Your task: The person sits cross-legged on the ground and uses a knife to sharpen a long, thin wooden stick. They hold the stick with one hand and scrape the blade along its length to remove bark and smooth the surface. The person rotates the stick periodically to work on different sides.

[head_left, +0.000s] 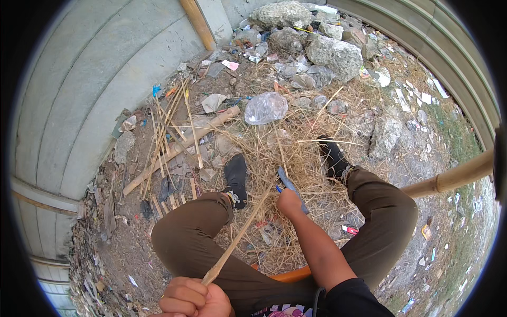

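My left hand (196, 297) is at the lower edge, closed round the thick near end of a pale split bamboo strip (240, 235). The strip slants up and away to the right, its far end close to my right hand (289, 203). That hand is closed between my knees, and a small blue end of something (279, 189) sticks out at its front; the rest is hidden in the fist. Beside and beyond it shows a curved grey-blue, blade-like piece (287, 179), partly covered by the hand. I cannot tell whether both belong to one tool.
My dark-shod feet stand on straw-like shavings (264, 153). Bamboo strips (161, 134) lie at left against a bamboo pole (174, 158). A clear plastic bag (265, 108) lies ahead, rocks (334, 55) and litter behind. Another pole (449, 174) juts in at right; a wall (100, 79) stands left.
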The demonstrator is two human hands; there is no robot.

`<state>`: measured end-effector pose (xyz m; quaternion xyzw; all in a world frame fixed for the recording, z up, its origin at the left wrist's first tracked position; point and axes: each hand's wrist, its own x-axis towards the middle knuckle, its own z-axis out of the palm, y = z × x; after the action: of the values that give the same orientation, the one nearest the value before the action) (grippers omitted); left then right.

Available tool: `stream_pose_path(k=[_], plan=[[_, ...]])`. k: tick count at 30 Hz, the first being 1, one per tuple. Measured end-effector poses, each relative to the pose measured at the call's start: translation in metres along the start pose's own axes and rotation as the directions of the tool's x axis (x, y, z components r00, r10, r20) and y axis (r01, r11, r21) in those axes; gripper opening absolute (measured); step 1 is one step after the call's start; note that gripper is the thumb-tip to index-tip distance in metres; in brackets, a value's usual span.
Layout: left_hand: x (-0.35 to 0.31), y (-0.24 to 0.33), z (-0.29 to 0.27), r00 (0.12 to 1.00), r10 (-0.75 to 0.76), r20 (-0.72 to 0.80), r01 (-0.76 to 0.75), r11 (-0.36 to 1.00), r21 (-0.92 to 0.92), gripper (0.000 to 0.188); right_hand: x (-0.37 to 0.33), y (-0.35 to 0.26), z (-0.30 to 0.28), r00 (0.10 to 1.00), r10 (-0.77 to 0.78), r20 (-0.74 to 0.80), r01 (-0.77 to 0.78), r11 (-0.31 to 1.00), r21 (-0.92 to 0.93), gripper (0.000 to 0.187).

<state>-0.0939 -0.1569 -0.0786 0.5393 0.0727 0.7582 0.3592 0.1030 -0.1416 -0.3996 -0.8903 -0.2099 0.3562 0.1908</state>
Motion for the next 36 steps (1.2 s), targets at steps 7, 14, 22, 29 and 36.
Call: stream_pose_path(k=[7, 14, 22, 29, 36], plan=[[0.024, -0.011, 0.011, 0.991, 0.117, 0.068, -0.122, 0.99, 0.072, 0.054, 0.045, -0.009, -0.002, 0.98, 0.183, 0.079, -0.177, 0.981, -0.076, 0.028], [0.015, -0.011, 0.016, 0.985, 0.159, -0.059, -0.15, 0.979, 0.136, 0.035, 0.076, -0.008, 0.018, 0.974, 0.208, 0.096, -0.206, 0.978, -0.031, 0.028], [0.022, -0.005, 0.0, 0.986, 0.008, 0.168, 0.001, 0.998, -0.055, 0.042, 0.058, 0.016, 0.0, 0.87, 0.01, 0.493, -0.184, 0.934, 0.306, 0.024], [0.018, -0.003, 0.007, 0.991, -0.115, -0.062, 0.114, 0.993, -0.011, 0.041, -0.156, -0.064, -0.067, 0.953, -0.294, 0.072, 0.267, 0.928, 0.259, 0.027], [0.014, 0.009, 0.003, 0.973, -0.147, 0.178, 0.17, 0.977, -0.125, 0.041, -0.256, -0.078, -0.09, 0.811, -0.548, -0.203, 0.584, 0.741, 0.332, 0.023]])
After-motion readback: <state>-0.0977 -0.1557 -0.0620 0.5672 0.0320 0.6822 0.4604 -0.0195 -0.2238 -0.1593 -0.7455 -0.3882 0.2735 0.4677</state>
